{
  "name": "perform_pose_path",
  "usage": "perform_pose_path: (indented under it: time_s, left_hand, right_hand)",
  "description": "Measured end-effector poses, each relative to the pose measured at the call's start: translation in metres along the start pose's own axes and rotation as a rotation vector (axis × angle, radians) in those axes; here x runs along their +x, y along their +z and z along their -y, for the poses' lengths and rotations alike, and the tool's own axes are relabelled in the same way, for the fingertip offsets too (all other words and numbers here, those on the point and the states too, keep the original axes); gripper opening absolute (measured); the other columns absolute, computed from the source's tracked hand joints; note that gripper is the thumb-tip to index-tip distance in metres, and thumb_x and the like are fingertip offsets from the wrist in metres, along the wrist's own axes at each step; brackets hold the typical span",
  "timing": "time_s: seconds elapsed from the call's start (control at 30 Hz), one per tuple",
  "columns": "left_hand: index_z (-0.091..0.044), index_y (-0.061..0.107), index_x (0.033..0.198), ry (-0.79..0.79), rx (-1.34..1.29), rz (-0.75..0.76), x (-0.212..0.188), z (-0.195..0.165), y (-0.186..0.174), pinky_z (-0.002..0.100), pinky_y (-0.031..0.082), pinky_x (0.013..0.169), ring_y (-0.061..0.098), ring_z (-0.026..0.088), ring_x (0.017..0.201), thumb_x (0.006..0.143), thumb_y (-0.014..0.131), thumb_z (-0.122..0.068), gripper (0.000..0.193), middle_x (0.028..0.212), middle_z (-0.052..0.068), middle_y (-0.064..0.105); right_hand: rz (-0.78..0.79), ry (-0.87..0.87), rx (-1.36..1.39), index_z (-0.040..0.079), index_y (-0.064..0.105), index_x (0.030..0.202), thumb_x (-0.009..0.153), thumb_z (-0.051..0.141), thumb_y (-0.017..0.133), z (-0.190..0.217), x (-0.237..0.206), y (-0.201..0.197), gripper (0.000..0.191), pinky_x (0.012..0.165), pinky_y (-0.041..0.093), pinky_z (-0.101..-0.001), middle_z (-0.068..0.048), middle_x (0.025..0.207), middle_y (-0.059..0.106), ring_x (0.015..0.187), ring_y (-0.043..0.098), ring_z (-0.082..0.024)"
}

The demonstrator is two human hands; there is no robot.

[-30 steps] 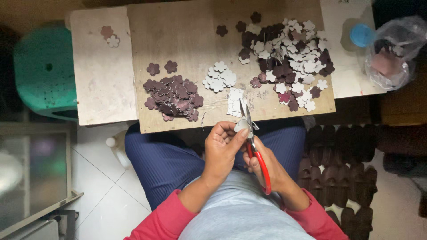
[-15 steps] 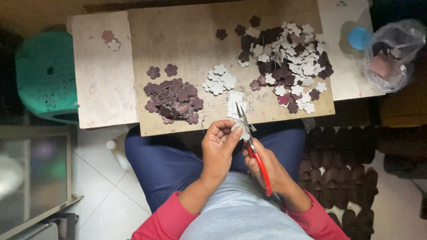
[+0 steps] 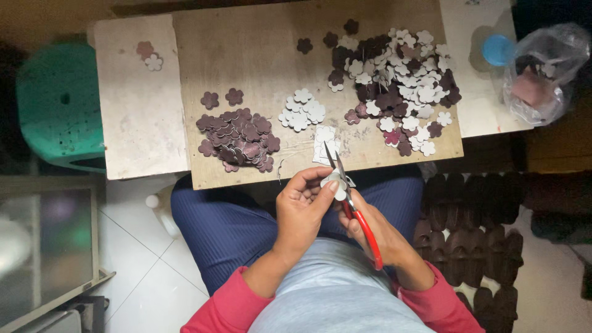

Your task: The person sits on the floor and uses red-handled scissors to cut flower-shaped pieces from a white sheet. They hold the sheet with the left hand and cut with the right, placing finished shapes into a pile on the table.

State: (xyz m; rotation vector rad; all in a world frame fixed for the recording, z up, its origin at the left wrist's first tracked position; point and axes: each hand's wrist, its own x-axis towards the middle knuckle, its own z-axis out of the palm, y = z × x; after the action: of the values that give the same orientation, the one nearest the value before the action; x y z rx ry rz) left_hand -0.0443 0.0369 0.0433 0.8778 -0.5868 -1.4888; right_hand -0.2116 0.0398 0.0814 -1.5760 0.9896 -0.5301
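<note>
Red-handled pliers (image 3: 356, 206) sit in our right hand (image 3: 376, 234), fingers wrapped around the handles; the narrow metal tips point up toward the board edge and appear nearly closed, though we cannot tell whether they grip anything. Our left hand (image 3: 302, 209) pinches a small pale flower-shaped piece (image 3: 336, 182) between thumb and fingertips, holding it just beside the plier tips, above our lap and just below the near edge of the wooden board (image 3: 259, 55).

On the board we see three groupings — a heap of dark maroon flower cut-outs (image 3: 237, 139) at the left, a small cluster of white flower cut-outs (image 3: 302, 111) near the middle, and a large mixed pile of white and maroon cut-outs (image 3: 398, 86) at the right. A pale scrap of sheet (image 3: 325, 140) lies at the near edge, just above the plier tips. Two loose cut-outs (image 3: 148, 55) rest on the lighter panel (image 3: 139, 123) to the left of the board.

Further out — a green plastic stool (image 3: 58, 105) stands at the far left, and a clear plastic bag (image 3: 542, 74) with a blue cap (image 3: 497, 49) beside it lies at the far right.
</note>
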Motion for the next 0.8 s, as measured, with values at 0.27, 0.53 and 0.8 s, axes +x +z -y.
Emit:
perform_pose_path:
  time_s: [0.27, 0.53, 0.8]
  left_hand:
    - [0.006, 0.066, 0.123, 0.027, 0.052, -0.008, 0.0009, -0.0005, -0.0042, 0.024, 0.057, 0.083, 0.068, 0.01, 0.092, 0.097, 0.069, 0.003, 0.026, 0.107, 0.011, 0.073]
    - [0.006, 0.067, 0.122, 0.02, 0.042, -0.004, -0.0007, -0.0031, -0.0023, 0.024, 0.058, 0.082, 0.068, 0.01, 0.091, 0.096, 0.068, 0.003, 0.025, 0.106, 0.01, 0.073]
    - [0.006, 0.068, 0.121, 0.019, 0.108, -0.012, -0.0011, -0.0049, -0.0007, 0.022, 0.057, 0.081, 0.068, 0.008, 0.09, 0.096, 0.07, 0.003, 0.025, 0.105, 0.008, 0.073]
  right_hand:
    - [0.008, -0.006, 0.005, -0.001, 0.036, 0.15, 0.1, 0.069, 0.038, -0.0036, -0.0025, 0.0009, 0.085, 0.059, 0.043, -0.0307, -0.002, 0.08, 0.049, 0.064, 0.043, -0.013]
    - [0.032, -0.041, 0.002, -0.002, 0.029, 0.155, 0.1, 0.066, 0.04, -0.0035, -0.0008, -0.0003, 0.088, 0.059, 0.042, -0.0314, -0.003, 0.08, 0.05, 0.064, 0.043, -0.015]
    - [0.001, 0.0, -0.035, -0.001, 0.039, 0.145, 0.1, 0.063, 0.039, -0.0045, -0.0038, -0.001, 0.078, 0.059, 0.044, -0.0312, -0.004, 0.078, 0.051, 0.063, 0.045, -0.014]
